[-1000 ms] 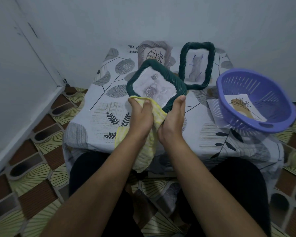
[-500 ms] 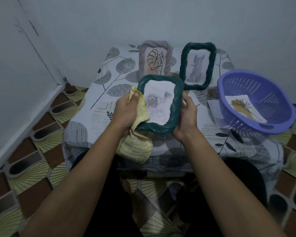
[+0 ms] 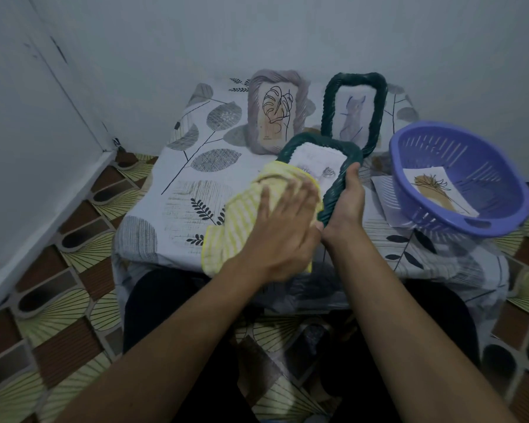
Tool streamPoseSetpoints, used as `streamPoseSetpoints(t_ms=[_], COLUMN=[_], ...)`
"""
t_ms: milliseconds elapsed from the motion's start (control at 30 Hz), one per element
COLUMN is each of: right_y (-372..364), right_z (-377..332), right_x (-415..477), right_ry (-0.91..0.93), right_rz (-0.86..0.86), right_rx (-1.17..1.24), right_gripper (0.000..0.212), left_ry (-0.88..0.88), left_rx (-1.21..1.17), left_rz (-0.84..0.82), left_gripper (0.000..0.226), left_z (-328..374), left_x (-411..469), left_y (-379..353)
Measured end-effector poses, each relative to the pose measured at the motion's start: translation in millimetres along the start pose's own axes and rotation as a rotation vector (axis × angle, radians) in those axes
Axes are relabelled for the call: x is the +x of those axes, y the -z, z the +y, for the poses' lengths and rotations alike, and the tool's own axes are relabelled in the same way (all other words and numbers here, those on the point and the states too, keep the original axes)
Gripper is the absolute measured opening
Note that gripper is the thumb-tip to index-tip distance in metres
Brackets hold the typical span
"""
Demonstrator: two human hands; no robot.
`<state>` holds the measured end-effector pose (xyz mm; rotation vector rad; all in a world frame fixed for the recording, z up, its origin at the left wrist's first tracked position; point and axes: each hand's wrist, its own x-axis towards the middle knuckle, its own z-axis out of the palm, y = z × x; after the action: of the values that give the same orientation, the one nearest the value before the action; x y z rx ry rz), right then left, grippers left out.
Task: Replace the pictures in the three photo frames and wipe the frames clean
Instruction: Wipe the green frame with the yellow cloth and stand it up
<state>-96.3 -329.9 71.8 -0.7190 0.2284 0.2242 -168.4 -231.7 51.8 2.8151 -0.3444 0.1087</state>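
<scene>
A dark green photo frame [image 3: 324, 148] with a grey sketch is tilted back over the table's front. My right hand [image 3: 345, 206] grips its right edge. My left hand [image 3: 283, 227] lies flat on a yellow striped cloth [image 3: 242, 209], pressing it onto the frame's lower left part, which the cloth hides. Behind stand two more frames: a grey-mauve frame [image 3: 277, 112] with a leaf drawing and a second dark green frame [image 3: 353, 112] with a cat drawing.
A purple plastic basket [image 3: 458, 178] at the right holds a loose picture [image 3: 440, 190], with paper under it. The low table [image 3: 177, 190] wears a leaf-print cloth and stands against the wall. Patterned floor tiles surround it; my knees are below.
The held frame has tipped back from upright to nearly flat. My left hand moved from the frame's left edge onto its face with the cloth spread under the palm.
</scene>
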Motion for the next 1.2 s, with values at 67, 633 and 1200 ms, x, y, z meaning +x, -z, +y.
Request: streamPoseSetpoints(t_ms=[67, 633, 1200], right_y=[4, 11, 3], right_z=[1, 4, 28], right_x=[-2, 1, -25], right_ry=[0.012, 0.025, -0.129], right_rz=[0.049, 0.113, -0.109], right_rx=[-0.033, -0.103, -0.076], right_gripper=[0.047, 0.034, 0.043], left_ry=[-0.094, -0.119, 0.343], left_rx=[0.033, -0.234, -0.163], left_rz=[0.016, -0.032, 0.132], left_gripper=[0.078, 0.078, 0.060], left_z=[3, 9, -5], left_x=[1, 11, 39], left_y=[0, -14, -4])
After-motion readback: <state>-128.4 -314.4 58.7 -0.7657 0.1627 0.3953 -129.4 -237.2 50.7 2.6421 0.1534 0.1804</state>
